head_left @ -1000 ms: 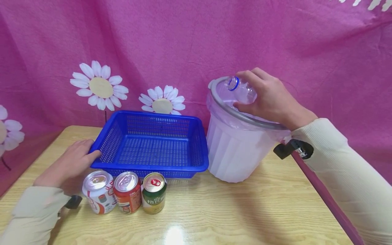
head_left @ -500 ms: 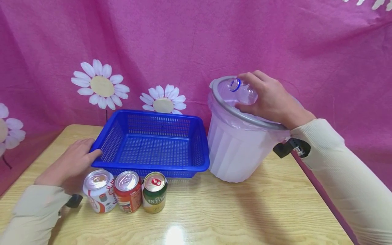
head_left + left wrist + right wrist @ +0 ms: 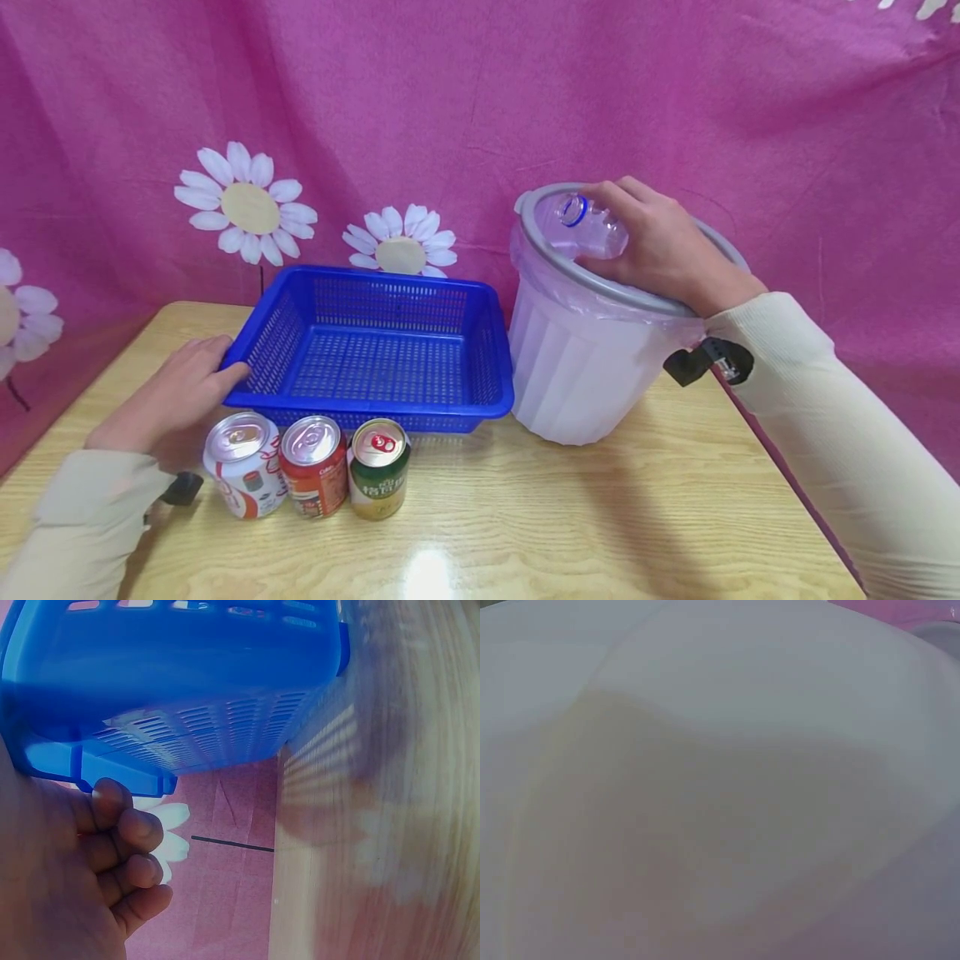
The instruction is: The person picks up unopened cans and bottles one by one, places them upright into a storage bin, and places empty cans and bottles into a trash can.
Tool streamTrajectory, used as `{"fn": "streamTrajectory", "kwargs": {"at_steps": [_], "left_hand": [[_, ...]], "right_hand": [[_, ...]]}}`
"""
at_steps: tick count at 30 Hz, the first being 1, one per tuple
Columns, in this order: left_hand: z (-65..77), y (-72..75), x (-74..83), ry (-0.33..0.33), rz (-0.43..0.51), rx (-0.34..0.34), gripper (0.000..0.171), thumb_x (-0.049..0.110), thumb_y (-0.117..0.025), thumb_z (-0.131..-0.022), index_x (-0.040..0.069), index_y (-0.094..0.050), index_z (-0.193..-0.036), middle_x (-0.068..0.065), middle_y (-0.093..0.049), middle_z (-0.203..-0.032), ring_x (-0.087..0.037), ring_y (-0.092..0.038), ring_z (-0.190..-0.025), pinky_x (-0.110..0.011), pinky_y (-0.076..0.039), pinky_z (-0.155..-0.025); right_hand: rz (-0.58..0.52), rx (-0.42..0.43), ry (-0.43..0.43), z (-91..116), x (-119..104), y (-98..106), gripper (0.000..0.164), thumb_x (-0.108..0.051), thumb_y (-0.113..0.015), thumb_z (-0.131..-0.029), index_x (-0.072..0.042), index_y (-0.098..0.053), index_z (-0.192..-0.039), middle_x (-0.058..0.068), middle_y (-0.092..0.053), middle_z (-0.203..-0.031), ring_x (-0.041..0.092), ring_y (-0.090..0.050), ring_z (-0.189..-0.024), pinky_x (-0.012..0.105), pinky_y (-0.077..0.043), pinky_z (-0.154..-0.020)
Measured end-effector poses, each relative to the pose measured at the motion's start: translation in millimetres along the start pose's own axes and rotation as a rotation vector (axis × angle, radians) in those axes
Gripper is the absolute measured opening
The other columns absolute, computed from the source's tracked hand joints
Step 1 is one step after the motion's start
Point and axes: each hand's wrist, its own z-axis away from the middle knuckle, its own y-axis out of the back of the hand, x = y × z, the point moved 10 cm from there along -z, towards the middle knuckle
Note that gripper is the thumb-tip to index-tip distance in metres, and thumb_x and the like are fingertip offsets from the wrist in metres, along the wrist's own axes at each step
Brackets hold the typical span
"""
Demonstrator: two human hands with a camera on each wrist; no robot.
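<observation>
My right hand (image 3: 663,242) grips a clear plastic bottle (image 3: 600,233) with a blue neck ring. It holds the bottle tilted on its side over the mouth of a white trash bin (image 3: 573,375), the neck pointing left. At the corner of a blue plastic basket (image 3: 375,410), my left hand (image 3: 176,392) holds the rim, thumb over the edge. The left wrist view shows curled fingers (image 3: 142,829) outside the basket wall (image 3: 217,682). Blurred pale plastic fills the right wrist view, hiding the right hand there.
A white can (image 3: 243,467), a red can (image 3: 313,467) and a green can (image 3: 378,471) stand in a row before the basket. A thin bag lines the bin under its grey rim (image 3: 611,287). A pink flowered cloth (image 3: 420,100) hangs behind the wooden table (image 3: 525,517).
My right hand and the bottle have sunk slightly toward the bin's mouth. The left hand keeps its place at the basket; the cans stay put.
</observation>
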Motion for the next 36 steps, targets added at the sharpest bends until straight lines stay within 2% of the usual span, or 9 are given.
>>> {"fn": "streamTrajectory", "kwargs": {"at_steps": [5, 10, 17, 27, 36], "left_hand": [[-0.8, -1.1, -0.5, 0.004, -0.010, -0.006, 0.045, 0.030, -0.043, -0.099, -0.010, -0.051, -0.120, -0.029, -0.061, -0.113, -0.045, -0.050, -0.110, -0.062, -0.036, -0.094], [-0.9, 0.2, 0.2, 0.004, -0.009, 0.000, 0.043, 0.030, -0.044, -0.099, -0.008, -0.052, -0.117, -0.026, -0.062, -0.107, -0.043, -0.052, -0.106, -0.060, -0.038, -0.091], [0.1, 1.9, 2.0, -0.009, -0.007, 0.013, 0.037, 0.028, -0.045, -0.099, -0.005, -0.054, -0.110, -0.021, -0.062, -0.098, -0.037, -0.053, -0.098, -0.054, -0.040, -0.085], [0.7, 1.1, 1.0, 0.009, -0.004, -0.009, 0.040, 0.029, -0.044, -0.099, -0.007, -0.053, -0.114, -0.022, -0.062, -0.102, -0.039, -0.052, -0.100, -0.057, -0.040, -0.087], [0.5, 3.3, 3.9, -0.017, -0.015, 0.013, 0.039, 0.027, -0.045, -0.099, -0.008, -0.053, -0.114, -0.024, -0.062, -0.104, -0.040, -0.053, -0.102, -0.057, -0.039, -0.088]], "right_hand": [[0.000, -0.022, -0.018, 0, 3, -3, 0.070, -0.026, -0.083, -0.073, -0.020, -0.052, -0.135, 0.011, -0.062, -0.113, 0.032, -0.064, -0.101, 0.048, -0.051, -0.086], [0.000, -0.048, -0.026, 0, 4, -7, 0.069, -0.026, -0.083, -0.073, -0.018, -0.052, -0.135, 0.011, -0.062, -0.115, 0.032, -0.064, -0.102, 0.048, -0.051, -0.088], [-0.002, -0.092, -0.047, -1, 8, -12, 0.070, -0.026, -0.082, -0.074, -0.020, -0.051, -0.136, 0.012, -0.061, -0.121, 0.032, -0.063, -0.109, 0.049, -0.049, -0.094], [-0.017, -0.100, -0.011, -3, 6, -15, 0.071, -0.024, -0.084, -0.072, -0.017, -0.052, -0.134, 0.013, -0.062, -0.124, 0.031, -0.062, -0.112, 0.048, -0.047, -0.099], [-0.030, -0.150, -0.038, -2, 9, -19, 0.074, -0.024, -0.084, -0.073, -0.016, -0.049, -0.137, 0.014, -0.059, -0.131, 0.033, -0.056, -0.123, 0.050, -0.042, -0.106]]}}
